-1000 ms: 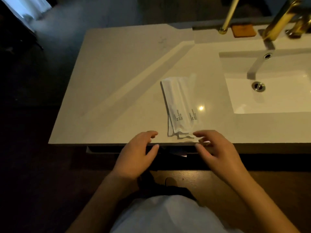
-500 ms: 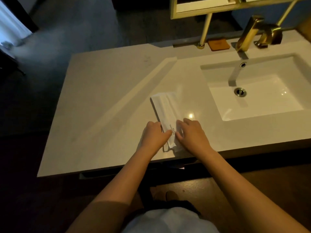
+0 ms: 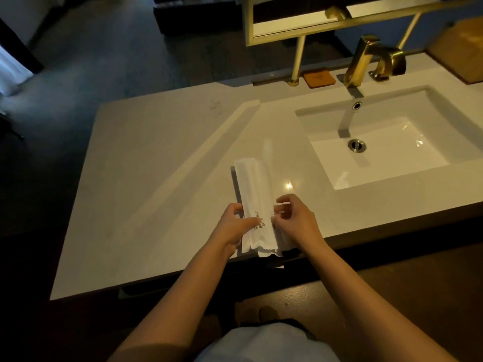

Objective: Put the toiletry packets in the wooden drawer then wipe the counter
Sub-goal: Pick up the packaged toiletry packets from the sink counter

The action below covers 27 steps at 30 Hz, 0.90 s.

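Note:
A small stack of long white toiletry packets point(image 3: 254, 189) with dark print lies near the front edge of the pale counter point(image 3: 156, 178), its near end sticking out over the edge. My left hand point(image 3: 232, 228) grips the stack's left side, thumb on top of the print. My right hand point(image 3: 295, 220) pinches the stack's right side with curled fingers. Under the counter's front edge a dark slot of the wooden drawer point(image 3: 167, 286) shows; its inside is hidden.
A white rectangular sink point(image 3: 386, 142) with a drain is set into the counter at the right, a gold faucet point(image 3: 366, 61) behind it. A small orange pad point(image 3: 318, 77) and a gold mirror frame point(image 3: 300, 30) stand at the back. Dark floor lies beyond the left edge.
Both hands went from hovering at the counter's edge to closing on the packet stack. The stack's near end now overhangs the front edge. The camera has moved forward.

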Each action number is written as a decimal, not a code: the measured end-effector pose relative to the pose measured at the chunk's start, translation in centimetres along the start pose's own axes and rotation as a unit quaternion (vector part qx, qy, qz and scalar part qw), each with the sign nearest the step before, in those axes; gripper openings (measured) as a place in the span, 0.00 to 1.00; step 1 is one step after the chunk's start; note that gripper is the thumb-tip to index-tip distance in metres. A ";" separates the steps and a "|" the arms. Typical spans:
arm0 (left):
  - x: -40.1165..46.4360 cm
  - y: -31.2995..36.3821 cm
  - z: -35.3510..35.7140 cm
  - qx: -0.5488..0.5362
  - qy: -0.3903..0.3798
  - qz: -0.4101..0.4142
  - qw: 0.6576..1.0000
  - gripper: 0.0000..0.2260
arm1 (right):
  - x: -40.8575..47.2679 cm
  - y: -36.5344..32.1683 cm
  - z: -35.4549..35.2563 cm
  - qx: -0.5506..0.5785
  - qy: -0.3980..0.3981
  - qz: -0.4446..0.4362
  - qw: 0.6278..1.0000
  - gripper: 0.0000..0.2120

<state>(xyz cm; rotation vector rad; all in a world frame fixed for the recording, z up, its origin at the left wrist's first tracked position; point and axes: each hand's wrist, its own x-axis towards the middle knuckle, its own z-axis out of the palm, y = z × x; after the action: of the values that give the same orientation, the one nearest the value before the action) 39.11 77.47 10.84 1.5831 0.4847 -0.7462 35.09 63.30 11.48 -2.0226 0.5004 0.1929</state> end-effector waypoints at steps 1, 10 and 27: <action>-0.2 0.0 -0.2 -0.022 -0.015 -0.001 1.000 0.18 | 0.0 0.0 -0.1 0.026 -0.006 0.025 0.999 0.21; -2.2 -0.8 -1.5 -0.098 -0.147 0.010 0.984 0.08 | -0.2 -0.5 -2.2 0.193 -0.111 0.076 0.972 0.07; -4.2 -3.6 -2.6 0.007 -0.033 0.086 0.996 0.07 | -4.9 2.4 -2.1 0.224 -0.016 0.073 0.972 0.06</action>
<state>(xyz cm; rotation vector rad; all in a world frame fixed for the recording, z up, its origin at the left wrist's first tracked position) 34.13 81.02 11.33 1.5863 0.2912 -0.6706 29.47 61.84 12.24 -1.5414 0.6127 0.1836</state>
